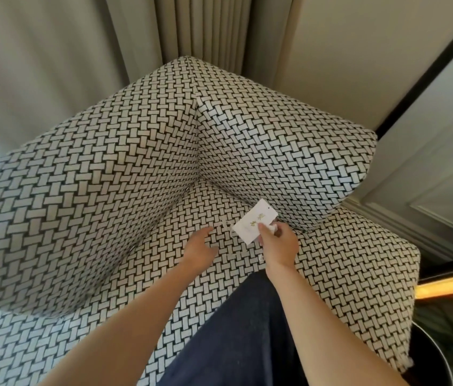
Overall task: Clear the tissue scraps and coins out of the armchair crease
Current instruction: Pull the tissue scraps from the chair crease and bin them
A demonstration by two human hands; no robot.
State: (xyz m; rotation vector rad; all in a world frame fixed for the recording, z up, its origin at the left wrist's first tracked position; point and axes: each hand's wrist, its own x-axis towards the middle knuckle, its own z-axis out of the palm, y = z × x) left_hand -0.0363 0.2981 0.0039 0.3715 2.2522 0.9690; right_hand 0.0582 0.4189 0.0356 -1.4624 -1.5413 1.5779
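Observation:
The armchair is covered in a black-and-white woven pattern. Its crease runs where the back and arm meet the seat. My right hand grips a white card with gold marks, and a bit of white tissue shows by its fingers. My left hand hovers over the seat with fingers apart, just left of small white tissue scraps lying on the cushion. No coins can be made out against the pattern.
Beige curtains hang behind the chair. A panelled wall stands to the right, with a lit ledge below it. My dark blue trouser leg rests against the seat's front.

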